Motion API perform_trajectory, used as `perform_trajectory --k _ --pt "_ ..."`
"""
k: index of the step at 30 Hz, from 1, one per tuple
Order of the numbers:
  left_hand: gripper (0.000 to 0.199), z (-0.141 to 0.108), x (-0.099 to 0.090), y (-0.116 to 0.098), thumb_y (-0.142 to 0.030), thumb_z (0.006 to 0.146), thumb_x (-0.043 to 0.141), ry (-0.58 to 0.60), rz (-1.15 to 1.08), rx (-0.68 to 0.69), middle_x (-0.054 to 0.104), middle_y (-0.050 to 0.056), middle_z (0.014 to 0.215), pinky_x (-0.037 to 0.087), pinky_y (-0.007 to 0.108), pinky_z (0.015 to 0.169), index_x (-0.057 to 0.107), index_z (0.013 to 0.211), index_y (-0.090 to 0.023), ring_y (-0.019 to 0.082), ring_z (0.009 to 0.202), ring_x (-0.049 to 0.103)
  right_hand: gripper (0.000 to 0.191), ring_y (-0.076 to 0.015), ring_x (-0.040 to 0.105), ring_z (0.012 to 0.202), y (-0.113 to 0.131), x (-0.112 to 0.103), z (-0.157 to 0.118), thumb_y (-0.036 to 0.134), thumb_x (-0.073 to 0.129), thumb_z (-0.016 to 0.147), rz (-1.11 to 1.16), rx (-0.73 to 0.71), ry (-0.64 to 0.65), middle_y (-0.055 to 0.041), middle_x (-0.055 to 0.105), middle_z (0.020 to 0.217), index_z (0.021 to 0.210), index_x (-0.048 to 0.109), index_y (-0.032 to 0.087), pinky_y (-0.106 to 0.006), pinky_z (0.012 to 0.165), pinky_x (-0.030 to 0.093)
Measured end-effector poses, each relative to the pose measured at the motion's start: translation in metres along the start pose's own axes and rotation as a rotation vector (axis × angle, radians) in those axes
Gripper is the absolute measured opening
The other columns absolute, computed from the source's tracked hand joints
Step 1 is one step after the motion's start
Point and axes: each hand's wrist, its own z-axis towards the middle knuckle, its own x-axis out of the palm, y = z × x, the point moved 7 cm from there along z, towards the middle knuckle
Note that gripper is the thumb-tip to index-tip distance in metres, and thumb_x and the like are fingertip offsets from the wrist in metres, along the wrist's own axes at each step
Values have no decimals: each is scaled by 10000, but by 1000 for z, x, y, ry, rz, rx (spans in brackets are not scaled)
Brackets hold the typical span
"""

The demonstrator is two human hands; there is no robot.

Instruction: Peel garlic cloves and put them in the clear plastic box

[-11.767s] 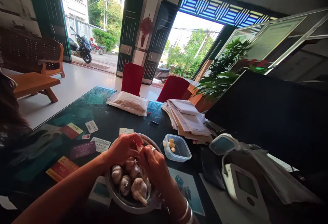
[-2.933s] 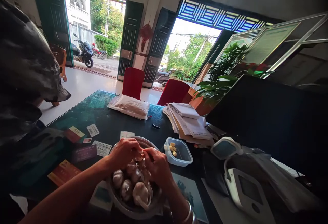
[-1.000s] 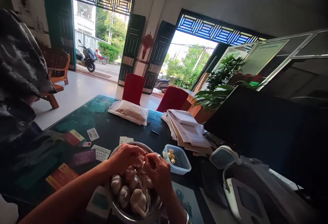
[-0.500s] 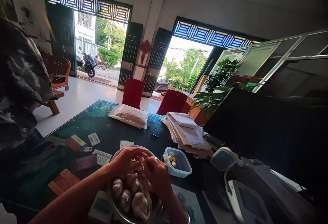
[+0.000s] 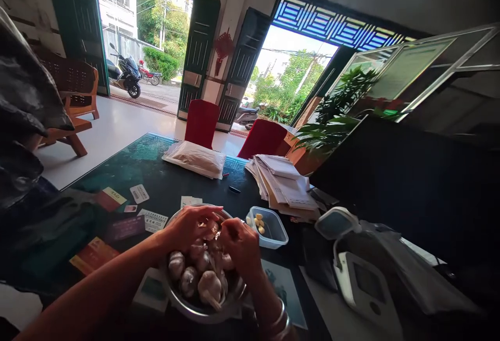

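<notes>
Hands (image 5: 216, 231) together, fingers curled over the bowl (image 5: 195, 312); garlic bulbs (image 5: 210, 286) lie below them

We have an open strip of counter (image 5: 213, 189) between the bowl (image 5: 191, 312) and the bagged packet (image 5: 195, 159) — only a small white card (image 5: 191, 201) and a dark pen (image 5: 234, 189) lie low there. The gap from bowl to plastic box (image 5: 275, 244) is narrow, and our right hand (image 5: 240, 244) crowds it. Behind the box, loose papers (image 5: 285, 185) block us; rightward, the white device (image 5: 363, 283) and black screen (image 5: 410, 190) do. Leftward, flat cards (image 5: 125, 228) leave room above — our left forearm (image 5: 113, 278) crosses nearer.
</notes>
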Motion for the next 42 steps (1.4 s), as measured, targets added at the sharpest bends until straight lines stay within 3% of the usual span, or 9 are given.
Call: perform_trajectory --k 7,13,19,25,34,38,42 --pt "503 0 -3 3 -175 753 616 -20 -31 -25 703 30 949 508 256 773 521 1246 -209 153 812 659 115 -125 595 601 3 3 0 230 540 815 98 21 90 -19 678 767 863 641 202 -236 614 467" --pt "542 -1 -1 6 -239 723 667 -19 -39 -55 706 41 939 518 264 758 522 1244 -202 168 817 659 175 -134 618 651 6 8 -2 197 490 859 61 -50 108 -6 671 708 747 625 201 -237 643 452" --pt "513 -1 4 1 -151 727 614 30 -83 -58 707 30 907 520 253 736 532 1232 -198 158 784 656 182 -135 566 611 1 7 -2 210 458 860 -14 -3 79 1 613 664 710 559 192 -240 601 416" --pt "481 -1 6 0 -108 731 578 48 -120 -21 682 75 1030 518 259 767 560 1208 -166 188 884 647 206 -139 558 590 -3 4 1 221 434 853 -54 40 31 -1 595 629 681 541 188 -240 578 411" --pt "464 1 2 13 -157 770 570 -27 -181 -14 651 92 1114 505 304 836 545 1231 -200 207 989 618 182 -127 540 529 -10 4 0 251 467 832 22 137 33 9 589 591 690 558 183 -229 533 412" --pt "480 1 -1 19 -207 756 606 -48 -114 -80 688 48 931 511 268 739 542 1232 -193 155 790 638 168 -121 541 531 -8 5 -2 263 484 841 106 133 63 8 601 609 723 575 183 -221 529 413" --pt "392 1 -5 14 -245 787 578 -91 -8 -83 659 0 698 468 206 630 597 1169 -157 107 625 563 157 -115 549 552 -5 6 -3 265 480 855 150 107 85 0 642 690 763 582 189 -222 556 421"
